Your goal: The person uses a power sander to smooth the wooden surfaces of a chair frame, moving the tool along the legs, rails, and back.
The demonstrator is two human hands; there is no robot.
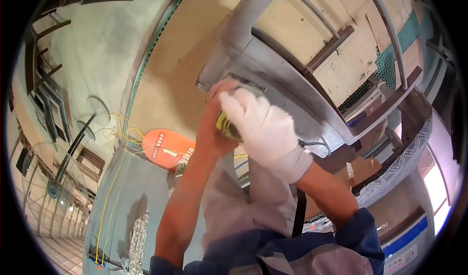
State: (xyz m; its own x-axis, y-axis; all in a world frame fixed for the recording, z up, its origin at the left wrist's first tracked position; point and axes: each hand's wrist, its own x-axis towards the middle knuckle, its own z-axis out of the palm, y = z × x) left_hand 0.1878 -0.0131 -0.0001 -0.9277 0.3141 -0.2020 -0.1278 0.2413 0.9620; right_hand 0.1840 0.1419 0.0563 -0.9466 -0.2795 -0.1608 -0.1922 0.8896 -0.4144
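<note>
My right hand [261, 124], in a white glove, is clamped over a small yellow and black power tool [225, 125]. My bare left hand [214, 114] grips the same tool from the left side. Both press it against the lower end of a grey metal frame [273, 65] that slants across the upper middle of the view. Most of the tool is hidden under the glove. A dark cord [314, 143] leaves the hands to the right.
A wooden board wall [341, 41] backs the frame. An orange rounded sign [165, 148] and yellow cables [114, 177] lie lower left. A standing fan [51, 192] is at the far left. A grey panel with blue stripe [404, 236] is lower right.
</note>
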